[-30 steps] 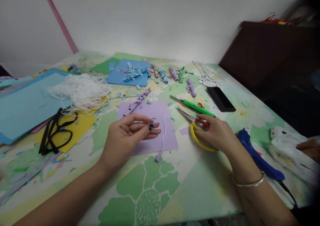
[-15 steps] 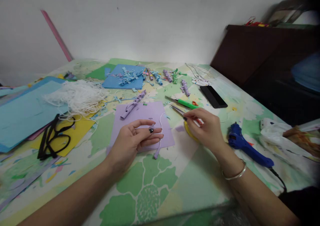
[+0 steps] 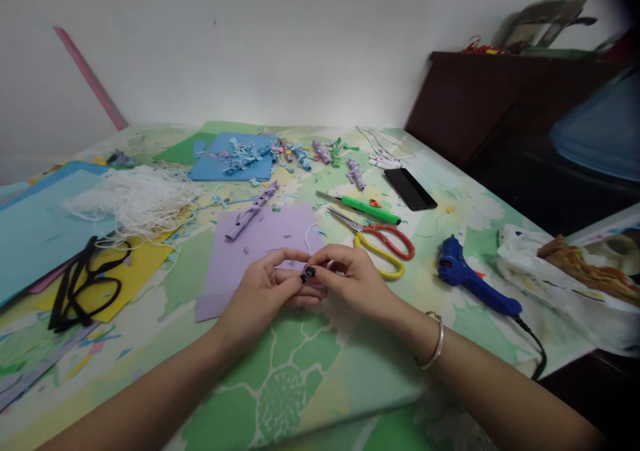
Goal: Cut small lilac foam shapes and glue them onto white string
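Note:
My left hand (image 3: 270,288) and my right hand (image 3: 350,278) meet fingertip to fingertip over the near right part of a purple sheet (image 3: 215,271). Both are pinched closed around something small, mostly hidden by the fingers. A white string (image 3: 308,236) rises from between them. On the sheet lies a purple rolled paper tube (image 3: 251,212) with curled bits. Just beyond my right hand, scissors (image 3: 383,241) with one red and one yellow handle lie on the table, beside a green craft knife (image 3: 370,209).
A blue glue gun (image 3: 475,281) with a cable lies at right, near a plastic bag (image 3: 565,284). A black phone (image 3: 411,189) is farther back. At left are white string (image 3: 140,198), black glasses-shaped pieces (image 3: 90,284) and blue sheets (image 3: 55,218). Small rolls (image 3: 355,174) stand behind.
My right hand has moved left from the scissors to meet my left hand. The scissors now show fully. The left fingers have closed more, and the view has shifted slightly right.

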### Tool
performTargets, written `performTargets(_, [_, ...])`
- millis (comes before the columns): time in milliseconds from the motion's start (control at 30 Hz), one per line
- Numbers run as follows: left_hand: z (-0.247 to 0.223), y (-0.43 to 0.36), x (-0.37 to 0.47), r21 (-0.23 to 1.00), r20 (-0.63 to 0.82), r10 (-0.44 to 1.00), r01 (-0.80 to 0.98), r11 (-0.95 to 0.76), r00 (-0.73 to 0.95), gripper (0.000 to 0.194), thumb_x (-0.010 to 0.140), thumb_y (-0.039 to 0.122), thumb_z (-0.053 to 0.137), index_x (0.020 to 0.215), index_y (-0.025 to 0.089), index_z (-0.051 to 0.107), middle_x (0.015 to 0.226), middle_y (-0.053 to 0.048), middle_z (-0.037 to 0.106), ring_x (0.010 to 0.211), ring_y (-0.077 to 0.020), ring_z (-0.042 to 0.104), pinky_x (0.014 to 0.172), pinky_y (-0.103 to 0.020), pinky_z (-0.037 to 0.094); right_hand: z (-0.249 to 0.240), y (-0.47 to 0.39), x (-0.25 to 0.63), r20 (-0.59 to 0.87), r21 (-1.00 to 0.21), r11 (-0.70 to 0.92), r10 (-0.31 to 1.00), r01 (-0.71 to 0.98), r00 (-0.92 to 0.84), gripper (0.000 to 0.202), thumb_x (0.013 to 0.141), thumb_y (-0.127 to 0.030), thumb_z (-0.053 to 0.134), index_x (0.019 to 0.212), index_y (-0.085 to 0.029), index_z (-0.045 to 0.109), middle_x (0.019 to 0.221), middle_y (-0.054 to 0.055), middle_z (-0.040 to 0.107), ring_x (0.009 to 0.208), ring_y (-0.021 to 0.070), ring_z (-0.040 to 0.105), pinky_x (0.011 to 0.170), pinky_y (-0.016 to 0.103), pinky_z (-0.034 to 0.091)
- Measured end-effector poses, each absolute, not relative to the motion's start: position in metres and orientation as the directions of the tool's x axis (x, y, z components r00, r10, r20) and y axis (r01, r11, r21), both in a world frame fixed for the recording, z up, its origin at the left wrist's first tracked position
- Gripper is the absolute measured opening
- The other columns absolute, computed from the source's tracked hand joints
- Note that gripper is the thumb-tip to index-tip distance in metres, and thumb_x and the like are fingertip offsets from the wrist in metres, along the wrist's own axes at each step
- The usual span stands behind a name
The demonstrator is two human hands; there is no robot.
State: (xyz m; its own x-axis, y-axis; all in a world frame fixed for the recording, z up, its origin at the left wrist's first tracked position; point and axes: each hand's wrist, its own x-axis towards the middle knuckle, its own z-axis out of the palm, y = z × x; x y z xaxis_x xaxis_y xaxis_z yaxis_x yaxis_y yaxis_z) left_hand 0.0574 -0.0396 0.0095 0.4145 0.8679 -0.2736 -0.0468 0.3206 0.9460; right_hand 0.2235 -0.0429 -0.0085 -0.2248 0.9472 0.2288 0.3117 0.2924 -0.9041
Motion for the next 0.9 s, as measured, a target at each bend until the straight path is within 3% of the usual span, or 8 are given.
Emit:
performTargets(133, [0.006, -0.039, 0.059, 0.956, -0.243, 0.871, -0.045, 0.289, 0.427, 0.025, 0.08, 0.018, 0.066, 0.102, 0.014, 0.056, 0.072, -0.007, 0.076, 0.07, -0.0184, 0.074, 0.068, -0.025, 0.06, -0.006, -0.044, 0.224, 0.087, -0.978, 0.121, 0.976, 0.167, -0.197, 0.014, 0.08, -0.023, 0.059, 0.079, -0.012, 0.068, 0.068, 0.002, 0.064, 0.057, 0.0103, 0.054, 0.056, 0.024, 0.044])
performTargets(333, [0.001, -0.036, 0.057, 0.971, -0.196, 0.905, -0.052, 0.232, 0.378, 0.022, 0.077, 0.024, 0.072, 0.094, 0.014, 0.063, 0.07, -0.005, 0.076, 0.067, -0.0172, 0.073, 0.063, -0.023, 0.06, -0.006, -0.044, 0.226, 0.04, -0.999, 0.042, 0.982, 0.008, -0.185, 0.017, 0.076, -0.024, 0.062, 0.073, -0.011, 0.073, 0.066, 0.003, 0.067, 0.06, 0.0114, 0.056, 0.057, 0.023, 0.043])
performTargets(533, [0.001, -0.036, 0.056, 0.974, -0.188, 0.929, -0.063, 0.218, 0.318, 0.011, 0.075, 0.021, 0.074, 0.083, 0.014, 0.07, 0.066, -0.003, 0.075, 0.062, -0.0151, 0.072, 0.06, -0.019, 0.06, -0.006, -0.045, 0.227, 0.013, -1.0, 0.011, 0.968, -0.01, -0.25, 0.018, 0.077, -0.025, 0.062, 0.076, -0.013, 0.075, 0.067, 0.004, 0.068, 0.06, 0.0118, 0.057, 0.058, 0.024, 0.044])
performTargets(633, [0.001, -0.036, 0.055, 0.967, -0.205, 0.934, -0.085, 0.239, 0.293, 0.01, 0.074, 0.02, 0.075, 0.08, 0.014, 0.069, 0.065, -0.004, 0.075, 0.061, -0.015, 0.072, 0.059, -0.019, 0.059, -0.003, -0.045, 0.23, 0.047, -0.991, 0.08, 0.959, 0.108, -0.281, 0.022, 0.082, -0.027, 0.057, 0.078, -0.014, 0.074, 0.07, 0.004, 0.07, 0.063, 0.0136, 0.059, 0.058, 0.025, 0.045])
performTargets(700, [0.001, -0.034, 0.054, 0.955, -0.23, 0.932, -0.12, 0.272, 0.278, 0.012, 0.073, 0.02, 0.075, 0.079, 0.013, 0.067, 0.066, -0.005, 0.076, 0.06, -0.0155, 0.072, 0.058, -0.019, 0.059, 0.0, -0.042, 0.24, 0.155, -0.914, 0.23, 0.959, 0.333, -0.238, 0.024, 0.085, -0.027, 0.054, 0.078, -0.015, 0.073, 0.075, 0.006, 0.07, 0.067, 0.0159, 0.061, 0.062, 0.028, 0.045])
performTargets(767, [0.002, -0.033, 0.053, 0.94, -0.253, 0.925, -0.152, 0.304, 0.284, 0.014, 0.074, 0.022, 0.075, 0.078, 0.013, 0.064, 0.07, -0.007, 0.076, 0.061, -0.0163, 0.073, 0.056, -0.019, 0.059, 0.003, -0.036, 0.255, 0.302, -0.694, 0.33, 0.94, 0.64, -0.157, 0.021, 0.085, -0.024, 0.054, 0.08, -0.015, 0.072, 0.079, 0.007, 0.07, 0.075, 0.0194, 0.061, 0.069, 0.032, 0.045])
performTargets(833, [0.003, -0.032, 0.052, 0.936, -0.257, 0.919, -0.16, 0.314, 0.3, 0.016, 0.076, 0.023, 0.074, 0.076, 0.013, 0.061, 0.075, -0.008, 0.077, 0.063, -0.0167, 0.073, 0.056, -0.019, 0.059, 0.004, -0.03, 0.272, 0.318, -0.461, 0.195, 0.947, 0.866, -0.044, 0.017, 0.08, -0.021, 0.059, 0.089, -0.014, 0.071, 0.087, 0.011, 0.069, 0.086, 0.0254, 0.06, 0.076, 0.037, 0.043])
performTargets(900, [0.004, -0.031, 0.052, 0.941, -0.246, 0.918, -0.151, 0.303, 0.309, 0.017, 0.077, 0.021, 0.073, 0.074, 0.014, 0.059, 0.079, -0.009, 0.077, 0.065, -0.0167, 0.074, 0.057, -0.019, 0.059, 0.005, -0.024, 0.286, 0.216, -0.279, 0.048, 0.976, 0.959, 0.014, 0.025, 0.076, -0.024, 0.065, 0.096, -0.011, 0.069, 0.088, 0.014, 0.066, 0.086, 0.029, 0.06, 0.074, 0.038, 0.043])
